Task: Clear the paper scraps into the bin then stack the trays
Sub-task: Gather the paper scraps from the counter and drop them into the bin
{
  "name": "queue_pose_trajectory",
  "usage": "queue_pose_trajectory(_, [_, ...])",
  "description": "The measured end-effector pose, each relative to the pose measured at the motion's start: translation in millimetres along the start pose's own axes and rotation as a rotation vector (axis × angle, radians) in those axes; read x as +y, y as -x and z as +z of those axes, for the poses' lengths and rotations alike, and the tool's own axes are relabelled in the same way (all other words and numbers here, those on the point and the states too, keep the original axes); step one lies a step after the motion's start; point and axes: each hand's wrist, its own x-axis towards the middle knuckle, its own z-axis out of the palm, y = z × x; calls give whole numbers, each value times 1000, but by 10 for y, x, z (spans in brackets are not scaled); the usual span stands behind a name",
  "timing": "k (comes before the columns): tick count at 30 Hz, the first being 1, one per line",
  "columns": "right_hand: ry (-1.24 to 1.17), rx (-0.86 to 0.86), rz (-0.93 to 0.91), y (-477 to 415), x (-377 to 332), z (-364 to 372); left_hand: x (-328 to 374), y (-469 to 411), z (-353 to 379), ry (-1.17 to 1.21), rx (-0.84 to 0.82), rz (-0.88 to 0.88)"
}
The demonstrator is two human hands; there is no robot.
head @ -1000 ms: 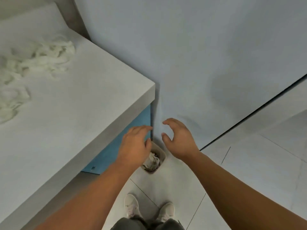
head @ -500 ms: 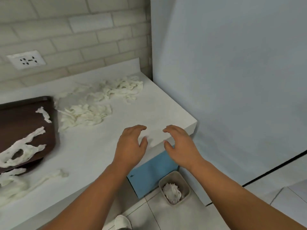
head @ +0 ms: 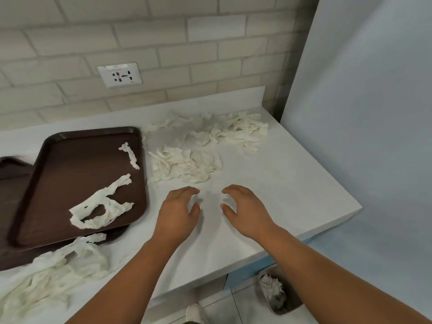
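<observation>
My left hand (head: 178,212) and my right hand (head: 245,210) hover side by side over the white counter (head: 292,202), fingers loosely curved, holding nothing. Just beyond them lies a heap of white paper scraps (head: 184,164), with a wider spread of scraps (head: 224,129) near the back wall. A brown tray (head: 58,178) on the left carries torn strips (head: 100,208). It sits on a second brown tray (head: 14,253). More crumpled paper (head: 51,274) lies at the counter's front left. The small bin (head: 292,302) stands on the floor below the counter's right corner, with paper inside.
A blue-grey wall (head: 374,113) closes off the right side of the counter. A brick wall with a power socket (head: 119,74) runs behind. My shoe (head: 195,313) shows on the tiled floor beside the bin.
The view has swung up from the floor bin to the counter. Both hands rose from over the bin and now hover above the counter near the scraps, still holding nothing.
</observation>
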Motion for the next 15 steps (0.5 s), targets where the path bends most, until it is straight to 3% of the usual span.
queue_pose_trajectory(8, [145, -55, 0, -880, -254, 525, -643, -348, -184, 6, -7, -5])
queue_pose_trajectory(15, [220, -69, -2, -1047, -244, 829, -917, -544, -211, 20, 3, 5])
